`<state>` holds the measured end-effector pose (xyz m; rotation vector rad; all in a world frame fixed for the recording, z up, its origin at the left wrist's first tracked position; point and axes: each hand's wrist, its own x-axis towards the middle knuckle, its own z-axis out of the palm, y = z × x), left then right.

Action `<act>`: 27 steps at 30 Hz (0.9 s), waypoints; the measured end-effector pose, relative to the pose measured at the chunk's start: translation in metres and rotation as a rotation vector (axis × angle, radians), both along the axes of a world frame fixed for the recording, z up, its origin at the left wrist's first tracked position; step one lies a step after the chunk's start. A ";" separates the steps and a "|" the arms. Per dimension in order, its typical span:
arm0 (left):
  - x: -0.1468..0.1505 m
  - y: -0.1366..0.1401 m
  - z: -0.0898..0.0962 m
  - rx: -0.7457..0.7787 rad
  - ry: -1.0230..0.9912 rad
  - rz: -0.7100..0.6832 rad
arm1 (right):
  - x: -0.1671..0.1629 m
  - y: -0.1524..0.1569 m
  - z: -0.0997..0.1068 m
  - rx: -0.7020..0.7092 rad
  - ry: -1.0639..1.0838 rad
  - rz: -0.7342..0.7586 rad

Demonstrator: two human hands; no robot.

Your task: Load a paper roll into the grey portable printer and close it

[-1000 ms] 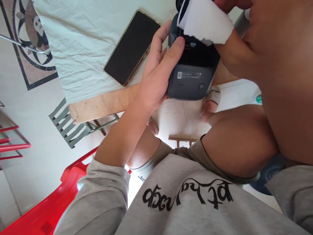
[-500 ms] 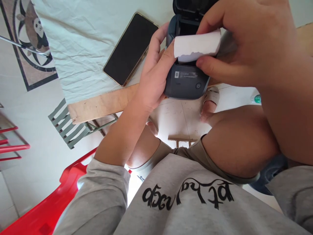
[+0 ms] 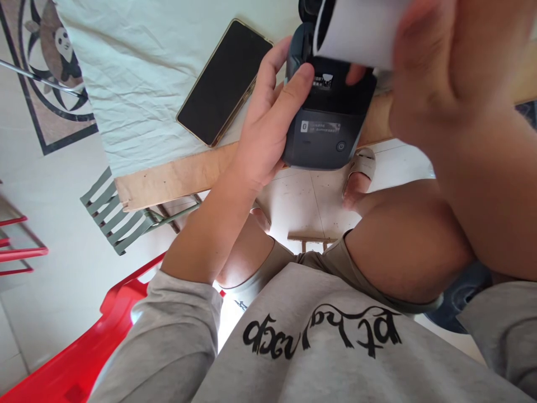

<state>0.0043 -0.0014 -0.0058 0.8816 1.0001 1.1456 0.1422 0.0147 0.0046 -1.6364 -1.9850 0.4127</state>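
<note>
My left hand (image 3: 268,117) grips a small dark portable printer (image 3: 321,148) by its left side, the thumb lying over the rim. The printer's lid is open at the top of the view, and its bay with a small label inside shows. A Bluetooth mark and a power button sit on its near face. My right hand (image 3: 440,73), blurred by motion, holds a white paper roll (image 3: 361,33) just above the bay. The roll's far end goes out of the picture, and one fingertip shows beneath it.
A black phone (image 3: 224,84) lies on the pale tablecloth (image 3: 138,73) left of the printer. The table's wooden edge (image 3: 176,176) runs beneath my left forearm. A green slatted folding stool (image 3: 113,212) and a red plastic chair (image 3: 117,313) stand at the left.
My right hand has lifted the paper roll up out of the printer's bay and nearer the camera, baring the bay's inside. My left hand and the printer have hardly moved.
</note>
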 end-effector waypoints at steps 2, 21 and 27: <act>-0.003 0.002 -0.004 0.017 0.028 -0.042 | -0.002 0.002 -0.003 0.002 -0.164 0.103; -0.015 0.004 -0.006 0.046 0.008 -0.126 | 0.027 0.015 -0.010 0.247 -0.070 0.168; -0.012 0.003 -0.006 0.045 0.027 -0.113 | 0.021 0.011 0.003 0.028 -0.227 0.121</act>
